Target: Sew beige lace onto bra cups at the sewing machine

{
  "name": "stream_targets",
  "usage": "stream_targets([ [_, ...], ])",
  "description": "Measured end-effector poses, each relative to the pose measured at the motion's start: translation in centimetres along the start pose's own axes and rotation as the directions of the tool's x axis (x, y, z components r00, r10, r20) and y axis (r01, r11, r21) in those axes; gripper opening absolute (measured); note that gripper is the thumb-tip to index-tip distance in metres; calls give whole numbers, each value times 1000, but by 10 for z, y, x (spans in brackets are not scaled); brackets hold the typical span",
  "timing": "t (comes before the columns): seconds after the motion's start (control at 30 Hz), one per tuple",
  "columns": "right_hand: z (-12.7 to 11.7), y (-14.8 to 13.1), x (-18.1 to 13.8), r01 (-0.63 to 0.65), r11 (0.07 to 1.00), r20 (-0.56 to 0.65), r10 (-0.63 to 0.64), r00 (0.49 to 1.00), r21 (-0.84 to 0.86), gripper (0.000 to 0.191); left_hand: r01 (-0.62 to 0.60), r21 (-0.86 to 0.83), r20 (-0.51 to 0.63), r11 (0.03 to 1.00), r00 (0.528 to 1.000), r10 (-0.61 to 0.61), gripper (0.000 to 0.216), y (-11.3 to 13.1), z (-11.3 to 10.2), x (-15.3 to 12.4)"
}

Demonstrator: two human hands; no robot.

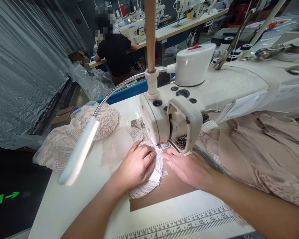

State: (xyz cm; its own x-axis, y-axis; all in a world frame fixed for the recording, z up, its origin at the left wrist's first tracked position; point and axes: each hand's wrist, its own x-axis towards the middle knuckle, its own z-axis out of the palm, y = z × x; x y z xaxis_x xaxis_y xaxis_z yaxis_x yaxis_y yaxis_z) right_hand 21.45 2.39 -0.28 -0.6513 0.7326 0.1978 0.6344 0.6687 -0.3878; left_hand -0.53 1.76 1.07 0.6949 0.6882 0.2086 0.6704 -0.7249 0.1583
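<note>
My left hand (137,162) lies on a pale lace piece (148,187), its fingers curled together and pressing the fabric down. The lace reaches forward beneath the head of a white sewing machine (154,119). A small white patch (154,176) shows on the lace below my left fingers. My right hand (186,164) rests on the brown machine plate (174,182) right of the lace, fingers stretched out, tips at the fabric's edge near the presser foot. Nothing shows gripped in it. The needle point is hard to make out.
Bunched lace pieces (97,121) lie at the table's left, beneath a bendy-necked lamp (79,149). Beige fabric (254,149) is heaped at the right. A printed ruler (179,227) runs along the front. Beyond, a person (116,49) sits at another machine.
</note>
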Motion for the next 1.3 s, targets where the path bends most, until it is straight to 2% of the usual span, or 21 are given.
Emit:
stream_targets([
  [0.23, 8, 5, -1, -32, 998, -69, 35, 997, 52, 32, 2, 40, 51, 999, 999, -4, 34, 5, 4, 0],
  [0.37, 7, 5, -3, 23, 994, -101, -11, 995, 110, 31, -22, 15, 53, 1000, 998, 21, 32, 9, -7, -1],
  [0.43, 4, 2, -4, 91, 983, -95, -76, 993, 157, 31, 56, 53, 3, 997, 998, -56, 30, 9, -19, -6],
  [0.47, 3, 0, -5, 121, 977, -86, -108, 990, 174, 30, 144, 88, -33, 986, 989, -142, 29, 9, -26, -9],
  [0.5, 2, -2, -6, 142, 973, -73, -131, 989, 181, 30, 265, 129, -65, 955, 964, -259, 28, 9, -32, -13],
  [0.53, 2, -5, -6, 153, 972, -57, -145, 988, 178, 29, 400, 167, -82, 901, 917, -391, 29, 8, -38, -18],
  [0.57, 1, -7, -7, 156, 973, -27, -154, 988, 167, 27, 521, 192, -72, 831, 852, -518, 32, 7, -43, -22],
  [0.63, 1, -12, -7, 153, 979, 46, -160, 986, 137, 23, 683, 177, 41, 709, 714, -699, 38, 6, -47, -32],
  [0.67, 1, -15, -8, 151, 981, 76, -161, 984, 125, 21, 729, 117, 126, 675, 663, -738, 40, 5, -46, -37],
  [0.7, 1, -16, -8, 151, 981, 102, -163, 981, 119, 19, 760, 18, 204, 650, 633, -747, 42, 4, -44, -41],
  [0.73, 2, -18, -8, 151, 981, 125, -166, 978, 119, 18, 778, -110, 259, 619, 623, -738, 41, 3, -40, -44],
  [0.83, 2, -19, -10, 156, 979, 160, -177, 971, 135, 17, 755, -493, 311, 433, 618, -722, 33, 1, -25, -47],
  [0.9, 2, -19, -11, 156, 977, 167, -180, 969, 142, 17, 695, -659, 317, 287, 603, -733, 29, 0, -17, -43],
  [0.97, 1, -18, -11, 156, 977, 167, -180, 969, 146, 16, 627, -764, 348, 150, 597, -723, 37, 0, -12, -35],
  [1.07, -1, -17, -12, 178, 971, 145, -201, 969, 157, 15, 573, -820, 441, -4, 627, -642, 48, -1, -10, -23],
  [1.13, 0, -14, -11, 180, 974, 101, -195, 976, 139, 16, 571, -821, 465, -20, 648, -604, 46, -2, -10, -20],
  [1.23, 4, -10, -11, 131, 989, 34, -134, 990, 67, 17, 565, -825, 444, 26, 675, -589, 45, -1, -11, -21],
  [1.3, 7, -8, -10, 101, 995, 33, -102, 994, 23, 15, 567, -823, 447, 41, 690, -569, 43, 1, -12, -22],
])
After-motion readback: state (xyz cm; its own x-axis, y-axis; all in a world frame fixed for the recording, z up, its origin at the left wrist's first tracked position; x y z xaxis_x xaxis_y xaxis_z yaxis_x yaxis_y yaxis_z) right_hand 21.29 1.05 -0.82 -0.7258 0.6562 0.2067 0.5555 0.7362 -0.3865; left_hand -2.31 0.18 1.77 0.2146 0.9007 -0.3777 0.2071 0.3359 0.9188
